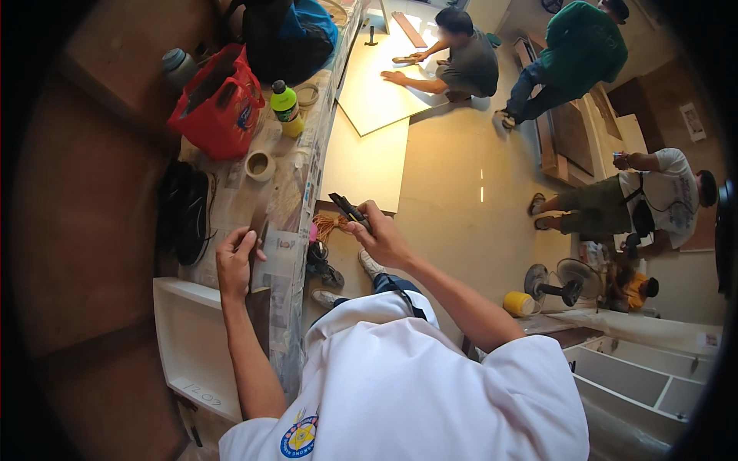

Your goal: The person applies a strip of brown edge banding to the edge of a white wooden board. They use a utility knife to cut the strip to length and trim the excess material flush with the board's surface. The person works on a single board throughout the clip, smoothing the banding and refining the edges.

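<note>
My left hand (237, 261) grips a brown strip (260, 223) at the edge of the newspaper-covered bench (288, 215), fingers curled round it. In my right hand (380, 237) is a black utility knife (344, 205), held over the edge of the bench, apart from the strip. A tape roll (260, 165), a red bag (211, 115), a green bottle (286, 109) and black shoes (192, 219) sit along the bench. Below my left hand is a white drawer box (181, 330). Orange cord (330, 227) lies on the floor behind the knife.
Ahead, a co-worker (469, 65) crouches at cream boards (365, 161). A person in green (576, 54) and another in white (653, 196) stand right, near brown panels (569, 138). At lower right are a fan (569, 284), a yellow bucket (519, 303) and white cabinets (630, 369).
</note>
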Action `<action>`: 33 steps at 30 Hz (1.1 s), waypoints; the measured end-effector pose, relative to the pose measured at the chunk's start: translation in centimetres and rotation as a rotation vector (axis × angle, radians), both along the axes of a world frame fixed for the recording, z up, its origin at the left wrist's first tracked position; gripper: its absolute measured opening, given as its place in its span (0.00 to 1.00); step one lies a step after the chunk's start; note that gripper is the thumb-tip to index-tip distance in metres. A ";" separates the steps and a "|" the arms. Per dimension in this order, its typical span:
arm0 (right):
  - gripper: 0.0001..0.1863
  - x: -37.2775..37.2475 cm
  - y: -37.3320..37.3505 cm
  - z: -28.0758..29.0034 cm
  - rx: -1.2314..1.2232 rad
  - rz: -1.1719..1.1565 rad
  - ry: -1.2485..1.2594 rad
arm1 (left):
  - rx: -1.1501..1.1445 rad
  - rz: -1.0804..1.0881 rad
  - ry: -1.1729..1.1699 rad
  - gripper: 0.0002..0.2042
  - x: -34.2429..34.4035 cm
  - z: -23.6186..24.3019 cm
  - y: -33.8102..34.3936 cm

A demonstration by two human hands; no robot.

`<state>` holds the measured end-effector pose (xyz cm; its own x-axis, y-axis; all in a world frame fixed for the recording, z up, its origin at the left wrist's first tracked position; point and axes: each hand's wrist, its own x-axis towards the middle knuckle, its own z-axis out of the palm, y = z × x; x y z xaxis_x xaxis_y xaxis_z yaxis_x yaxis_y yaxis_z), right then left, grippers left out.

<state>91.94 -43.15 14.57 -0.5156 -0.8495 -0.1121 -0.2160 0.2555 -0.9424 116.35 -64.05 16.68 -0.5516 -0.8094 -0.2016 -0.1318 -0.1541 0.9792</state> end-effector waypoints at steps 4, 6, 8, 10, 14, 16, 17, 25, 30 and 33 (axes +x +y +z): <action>0.16 1.4 -1.0 2.7 0.010 0.094 0.072 | 0.032 -0.104 -0.035 0.08 -0.3 -0.1 0.1; 0.15 2.2 -1.7 4.2 0.015 0.112 0.036 | 0.031 -0.118 -0.026 0.09 -0.5 -0.1 0.1; 0.16 2.7 -2.3 3.9 0.027 0.087 0.013 | 0.028 -0.122 -0.030 0.09 -0.6 0.0 0.2; 0.18 3.1 -2.9 3.4 0.013 0.058 0.007 | 0.025 -0.123 -0.042 0.09 -0.6 0.2 0.2; 0.21 3.6 -4.1 2.4 -0.007 0.021 0.057 | 0.014 -0.103 -0.020 0.09 -0.2 -0.2 0.1; 0.22 3.9 -4.6 2.3 0.007 0.030 0.041 | 0.013 -0.089 -0.034 0.09 0.1 -0.1 0.2; 0.22 4.1 -4.8 2.2 0.012 0.040 0.004 | 0.014 -0.077 -0.044 0.09 0.2 0.0 0.3; 0.17 5.8 -5.6 3.0 0.009 0.323 -0.509 | 0.025 -0.079 -0.030 0.10 0.1 -0.4 0.2; 0.21 6.6 -6.0 2.9 0.000 0.389 -0.091 | 0.031 -0.072 -0.050 0.10 0.2 0.2 0.4; 0.24 6.4 -6.0 3.2 0.056 0.398 -0.050 | 0.029 -0.076 -0.043 0.10 0.1 0.6 0.6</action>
<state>98.38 -49.20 17.81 -0.1404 -0.9735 -0.1808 -0.2631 0.2127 -0.9410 116.44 -63.43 17.31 -0.6013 -0.7592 -0.2491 -0.1863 -0.1699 0.9677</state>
